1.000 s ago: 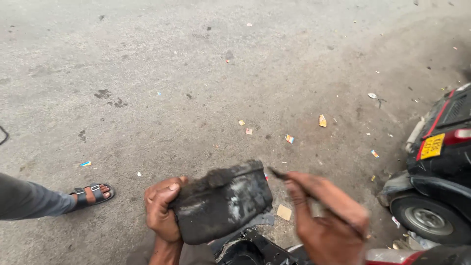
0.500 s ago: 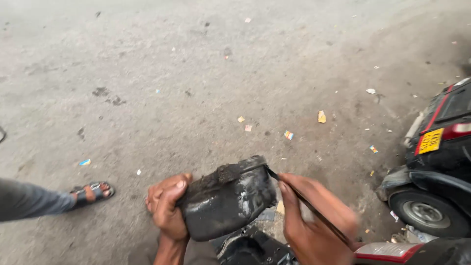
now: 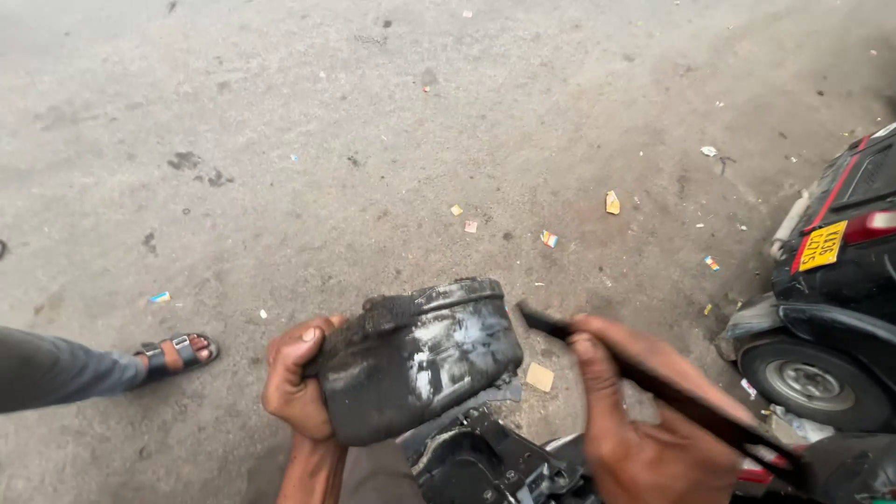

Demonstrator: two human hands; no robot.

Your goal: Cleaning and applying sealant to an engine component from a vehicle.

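The dark flat tool [image 3: 644, 378], gripped in the right hand [image 3: 653, 439], is being drawn back from the grimy black housing [image 3: 415, 359], which is being clutched above the pavement [image 3: 373, 140] by the left hand [image 3: 297, 383].

We are viewing a grimy black plastic housing [image 3: 415, 359], rounded and scuffed grey, tilting over the pavement, and a long flat black blade [image 3: 653, 387] angling beside its right edge.
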